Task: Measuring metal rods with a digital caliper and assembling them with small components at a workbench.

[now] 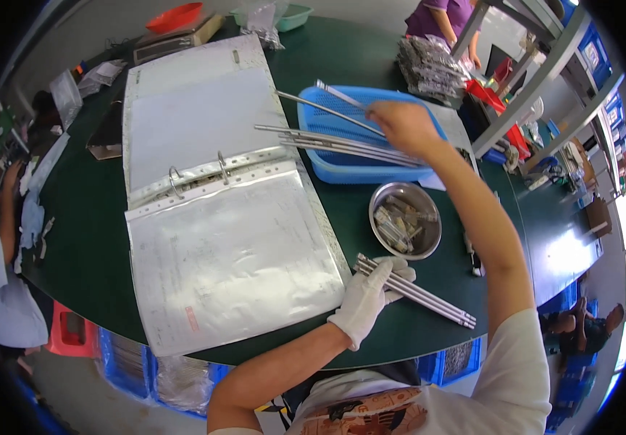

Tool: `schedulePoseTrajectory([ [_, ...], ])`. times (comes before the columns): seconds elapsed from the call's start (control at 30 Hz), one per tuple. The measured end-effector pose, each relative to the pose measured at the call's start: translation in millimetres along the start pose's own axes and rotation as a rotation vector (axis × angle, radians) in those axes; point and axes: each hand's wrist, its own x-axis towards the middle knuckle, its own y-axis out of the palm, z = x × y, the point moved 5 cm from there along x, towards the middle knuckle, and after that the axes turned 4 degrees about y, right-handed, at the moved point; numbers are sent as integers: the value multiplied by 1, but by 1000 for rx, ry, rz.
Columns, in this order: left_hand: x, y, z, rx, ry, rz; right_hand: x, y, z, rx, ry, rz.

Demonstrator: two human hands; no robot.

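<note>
My left hand, in a white glove, is closed round several slim silver metal rods at the table's near edge. My bare right hand reaches over a blue plastic basket; its fingers are closed on the end of one metal rod that points to the far left. More metal rods lie across the basket, their ends sticking out past its left rim. Between my hands stands a steel bowl with small clear and yellowish pieces in it, too small to name.
A large open ring binder with plastic sleeves lies on the green table, left of my hands. Stacked bagged parts and a scale with a red bowl stand at the back. Metal shelf posts rise at right; other people are around.
</note>
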Motion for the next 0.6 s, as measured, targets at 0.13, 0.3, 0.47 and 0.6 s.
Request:
schedulePoseTrajectory([
  [0.13,0,2,0,35,44,27,-50,-79,22,-121,-243,-373],
  [0.3,-1,2,-1,54,42,11,-158,-95,50,-210,-169,-3],
  [0.47,-4,4,-3,93,78,25,-219,-54,53,-3,-49,207],
  [0.6,-6,6,-2,112,96,30,-236,-32,49,60,1,285],
])
